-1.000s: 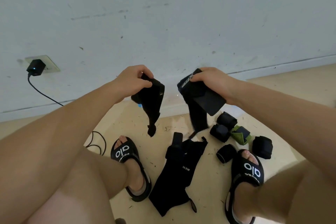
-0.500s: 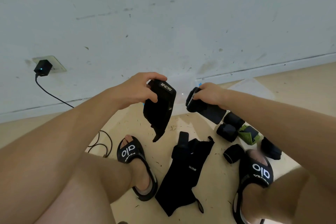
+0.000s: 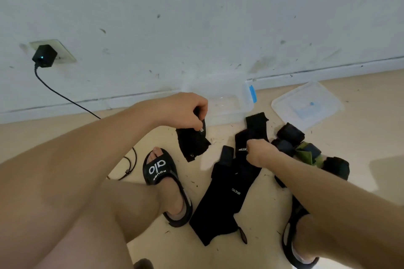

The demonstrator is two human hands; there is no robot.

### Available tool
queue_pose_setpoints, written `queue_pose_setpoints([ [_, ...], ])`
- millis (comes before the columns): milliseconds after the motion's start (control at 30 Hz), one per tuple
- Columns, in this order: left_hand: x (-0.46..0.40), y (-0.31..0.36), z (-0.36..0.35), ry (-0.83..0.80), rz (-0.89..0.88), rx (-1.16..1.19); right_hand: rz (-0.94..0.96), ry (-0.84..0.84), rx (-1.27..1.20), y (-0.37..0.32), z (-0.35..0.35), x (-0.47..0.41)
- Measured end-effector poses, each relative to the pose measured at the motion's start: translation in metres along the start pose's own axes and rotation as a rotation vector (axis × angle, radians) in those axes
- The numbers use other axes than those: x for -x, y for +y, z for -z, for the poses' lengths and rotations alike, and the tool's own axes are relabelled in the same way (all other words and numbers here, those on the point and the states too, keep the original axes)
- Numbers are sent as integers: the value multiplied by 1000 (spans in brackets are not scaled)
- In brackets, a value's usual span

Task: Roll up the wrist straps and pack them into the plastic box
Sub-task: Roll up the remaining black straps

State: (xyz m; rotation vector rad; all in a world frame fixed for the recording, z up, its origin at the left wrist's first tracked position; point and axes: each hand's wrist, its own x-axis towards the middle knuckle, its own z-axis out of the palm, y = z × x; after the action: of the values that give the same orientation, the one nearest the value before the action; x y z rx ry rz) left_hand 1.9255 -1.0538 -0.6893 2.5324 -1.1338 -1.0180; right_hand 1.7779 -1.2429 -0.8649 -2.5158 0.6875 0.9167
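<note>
My left hand (image 3: 185, 110) pinches the top of a black wrist strap (image 3: 192, 142) that hangs crumpled just above the floor. My right hand (image 3: 259, 152) grips a second black strap (image 3: 251, 133), low over a pile of flat black straps (image 3: 227, 196) on the floor between my feet. Several rolled straps (image 3: 290, 133), black with one green one (image 3: 306, 153), lie to the right of that hand. The clear plastic box (image 3: 229, 105) with a blue clip stands against the wall behind both hands.
The box's clear lid (image 3: 306, 105) lies on the floor at the right. A black charger (image 3: 44, 55) sits in a wall socket at the left, its cable (image 3: 129, 164) trailing to the floor. My sandalled feet (image 3: 161, 170) flank the strap pile.
Both hands have come down from chest height toward the floor with their straps. The right hand dropped furthest, onto the pile. The view tilted down, and the box and lid show fully.
</note>
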Motion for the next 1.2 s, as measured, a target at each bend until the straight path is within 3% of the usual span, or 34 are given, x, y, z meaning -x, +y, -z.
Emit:
queue_pose_setpoints([
  [100, 1, 1, 2, -16, 3, -20, -42, -87, -139, -7, -41, -11],
  [300, -6, 6, -1, -57, 0, -81, -304, -190, -378, 13, -108, -14],
  [400, -9, 6, 0, -49, -5, -111, -443, -183, -783, 11, -140, -17],
  [533, -13, 8, 1, -3, -41, -115, -536, -86, -1053, 5, -169, -26],
  [967, -21, 21, 0, 10, -28, -122, -713, -179, -1097, -11, -217, -29],
  [1200, -26, 29, -8, -27, -26, -116, -712, -53, -1035, -21, -219, -22],
])
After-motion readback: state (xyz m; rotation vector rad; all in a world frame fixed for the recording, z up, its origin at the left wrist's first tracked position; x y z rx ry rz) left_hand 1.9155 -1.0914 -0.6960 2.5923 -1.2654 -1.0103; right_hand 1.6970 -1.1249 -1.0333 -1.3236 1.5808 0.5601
